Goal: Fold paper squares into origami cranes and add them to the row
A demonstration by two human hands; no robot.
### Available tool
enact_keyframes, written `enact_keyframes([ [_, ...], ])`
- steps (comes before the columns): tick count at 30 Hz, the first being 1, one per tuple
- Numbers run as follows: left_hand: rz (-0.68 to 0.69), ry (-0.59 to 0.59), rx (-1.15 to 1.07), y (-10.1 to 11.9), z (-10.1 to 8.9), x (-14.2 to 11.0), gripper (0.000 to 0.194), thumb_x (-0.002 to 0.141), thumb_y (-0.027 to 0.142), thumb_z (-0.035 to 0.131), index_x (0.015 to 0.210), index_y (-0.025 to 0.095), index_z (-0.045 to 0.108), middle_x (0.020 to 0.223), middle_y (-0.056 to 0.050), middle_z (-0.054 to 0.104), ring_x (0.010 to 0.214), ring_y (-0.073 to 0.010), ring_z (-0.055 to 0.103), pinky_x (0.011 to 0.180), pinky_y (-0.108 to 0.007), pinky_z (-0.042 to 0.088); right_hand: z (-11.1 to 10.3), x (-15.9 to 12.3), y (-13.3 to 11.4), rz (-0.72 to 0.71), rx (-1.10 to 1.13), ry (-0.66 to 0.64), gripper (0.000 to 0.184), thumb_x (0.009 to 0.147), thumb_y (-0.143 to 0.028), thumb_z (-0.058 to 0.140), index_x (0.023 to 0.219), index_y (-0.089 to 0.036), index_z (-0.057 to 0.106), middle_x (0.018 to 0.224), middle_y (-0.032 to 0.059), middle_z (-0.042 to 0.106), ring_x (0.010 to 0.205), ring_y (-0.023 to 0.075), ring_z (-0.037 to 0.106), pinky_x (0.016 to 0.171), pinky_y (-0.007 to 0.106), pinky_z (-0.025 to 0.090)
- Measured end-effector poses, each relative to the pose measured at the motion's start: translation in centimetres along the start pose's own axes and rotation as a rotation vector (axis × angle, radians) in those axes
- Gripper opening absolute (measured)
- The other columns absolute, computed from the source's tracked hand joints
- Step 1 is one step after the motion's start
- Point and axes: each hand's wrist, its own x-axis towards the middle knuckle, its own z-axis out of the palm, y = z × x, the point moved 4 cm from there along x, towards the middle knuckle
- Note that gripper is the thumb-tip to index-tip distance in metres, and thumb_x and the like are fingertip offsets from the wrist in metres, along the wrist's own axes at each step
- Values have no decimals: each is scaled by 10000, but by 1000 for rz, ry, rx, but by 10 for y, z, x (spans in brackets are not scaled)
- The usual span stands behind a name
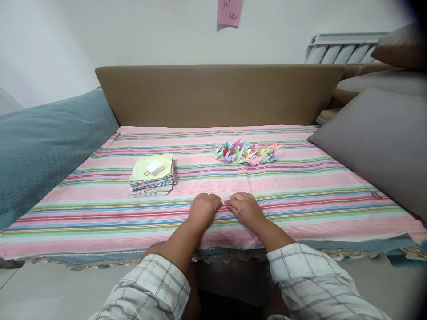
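My left hand point(205, 210) and my right hand point(244, 209) rest low over the striped cloth point(110, 206), with the fingertips almost meeting. Both hands are closed, fingers curled and pinched together. Whatever they may hold is hidden or blends in with the pink cloth. Beyond them, to the right, sits a cluster of several folded paper cranes point(247, 153) in many colours. A stack of square coloured paper point(168, 180), yellow sheet uppermost, lies to the left. On top of that stack is a white plug adapter point(155, 168).
The cloth covers a sofa seat with a brown backrest point(216, 95). A blue-covered armrest point(56, 133) borders the left, and grey cushions point(383, 138) lean on the right. A small brownish object point(377, 195) lies near them. A pink note point(229, 12) hangs on the wall.
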Motion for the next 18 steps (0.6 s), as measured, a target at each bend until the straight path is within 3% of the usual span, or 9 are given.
enact_keyframes([
  [11,15,-55,-67,-2,0,-3,197,818,156,558,913,237,709,1038,-23,700,949,-197,631,845,-328,476,-8,-6,-3,-81,1,-64,209,898,-228,497,986,-240,685,922,42,669,868,172,572,784,309,391],
  [18,-71,-102,-54,0,-5,3,127,827,258,585,875,198,686,866,-49,707,837,-198,628,761,-308,466,-2,-3,2,-89,4,-65,184,876,-239,534,968,-232,693,974,43,670,864,175,584,787,305,418],
])
